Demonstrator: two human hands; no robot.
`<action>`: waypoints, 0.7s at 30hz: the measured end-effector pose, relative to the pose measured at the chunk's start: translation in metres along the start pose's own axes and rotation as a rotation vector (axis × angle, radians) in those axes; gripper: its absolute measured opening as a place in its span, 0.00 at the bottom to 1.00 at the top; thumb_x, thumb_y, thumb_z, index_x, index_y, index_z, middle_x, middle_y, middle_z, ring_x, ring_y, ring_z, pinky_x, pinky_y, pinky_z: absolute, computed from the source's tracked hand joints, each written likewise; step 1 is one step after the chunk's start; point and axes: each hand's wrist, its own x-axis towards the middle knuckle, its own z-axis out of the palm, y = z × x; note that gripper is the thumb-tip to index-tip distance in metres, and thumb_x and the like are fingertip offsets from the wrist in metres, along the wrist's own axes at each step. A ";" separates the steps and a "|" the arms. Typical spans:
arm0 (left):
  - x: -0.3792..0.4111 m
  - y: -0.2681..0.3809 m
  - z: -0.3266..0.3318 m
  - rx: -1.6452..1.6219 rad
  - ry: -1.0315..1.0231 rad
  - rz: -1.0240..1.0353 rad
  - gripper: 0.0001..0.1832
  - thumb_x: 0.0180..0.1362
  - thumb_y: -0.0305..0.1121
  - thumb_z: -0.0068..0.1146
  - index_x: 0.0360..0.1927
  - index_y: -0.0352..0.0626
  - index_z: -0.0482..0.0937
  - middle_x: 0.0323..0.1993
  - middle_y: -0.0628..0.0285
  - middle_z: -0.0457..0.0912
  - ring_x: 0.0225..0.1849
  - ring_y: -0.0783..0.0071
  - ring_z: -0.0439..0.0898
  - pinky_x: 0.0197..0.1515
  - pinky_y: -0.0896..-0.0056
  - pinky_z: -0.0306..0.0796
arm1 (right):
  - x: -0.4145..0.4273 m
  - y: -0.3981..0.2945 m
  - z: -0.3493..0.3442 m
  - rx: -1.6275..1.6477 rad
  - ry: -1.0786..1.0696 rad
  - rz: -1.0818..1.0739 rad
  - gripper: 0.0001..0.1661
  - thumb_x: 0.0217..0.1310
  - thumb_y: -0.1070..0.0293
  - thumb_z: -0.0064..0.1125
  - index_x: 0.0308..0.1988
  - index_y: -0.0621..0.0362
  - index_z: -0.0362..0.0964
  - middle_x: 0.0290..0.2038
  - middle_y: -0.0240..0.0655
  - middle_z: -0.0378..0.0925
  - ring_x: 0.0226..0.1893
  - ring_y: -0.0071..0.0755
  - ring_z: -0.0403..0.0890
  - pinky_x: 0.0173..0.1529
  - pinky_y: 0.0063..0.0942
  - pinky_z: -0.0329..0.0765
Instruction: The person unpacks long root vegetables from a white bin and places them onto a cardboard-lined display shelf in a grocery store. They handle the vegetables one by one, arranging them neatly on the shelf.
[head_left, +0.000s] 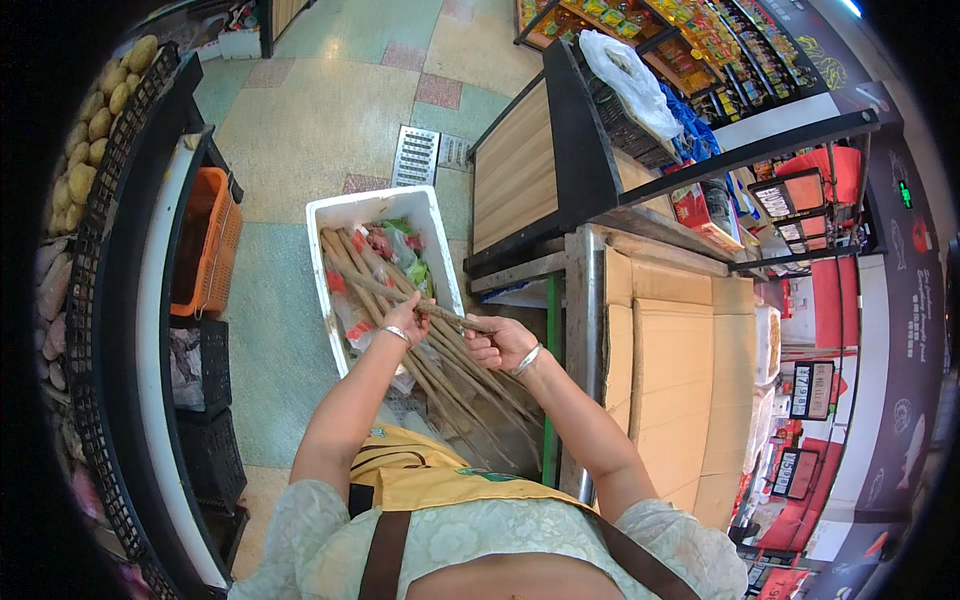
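Note:
My left hand (409, 321) grips a long, thin brown root, which looks like a Chinese yam (448, 313), near its middle. Closer to the tip, my right hand (501, 343) pinches the same root between thumb and fingers. Below both hands stands a white foam box (448, 259) on the floor. Several more yam-like roots (450, 367) lean slantwise out of it, over its near right corner. Inside, crumpled clear plastic bags (405, 259) with red and green patches lie around the roots.
To the right is a table covered with flattened cardboard (671, 367); one similar root (637, 367) lies on it. An orange plastic basket (214, 244) and black crates (210, 450) stand under the left produce rack (124, 300). A metal drain grate (415, 155) lies beyond the box.

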 end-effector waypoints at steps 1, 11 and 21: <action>-0.001 0.002 0.002 -0.015 0.039 0.008 0.08 0.60 0.41 0.49 0.36 0.49 0.69 0.31 0.65 0.80 0.20 0.80 0.65 0.19 0.78 0.61 | 0.001 0.001 0.001 0.001 -0.024 -0.028 0.20 0.64 0.56 0.38 0.25 0.58 0.62 0.14 0.25 0.53 0.11 0.19 0.54 0.12 0.17 0.51; 0.001 0.009 0.011 -0.095 0.021 0.022 0.09 0.59 0.40 0.51 0.36 0.46 0.70 0.31 0.64 0.79 0.22 0.78 0.69 0.21 0.79 0.63 | 0.009 0.004 0.020 -0.143 0.100 -0.175 0.19 0.60 0.54 0.38 0.21 0.53 0.56 0.14 0.23 0.49 0.11 0.19 0.50 0.12 0.18 0.48; 0.002 0.018 0.029 -0.198 0.031 0.032 0.09 0.58 0.39 0.52 0.35 0.46 0.70 0.31 0.63 0.80 0.23 0.75 0.70 0.22 0.79 0.62 | 0.021 0.022 0.020 0.110 -0.105 -0.601 0.09 0.61 0.67 0.38 0.34 0.60 0.63 0.19 0.28 0.60 0.17 0.24 0.61 0.22 0.21 0.61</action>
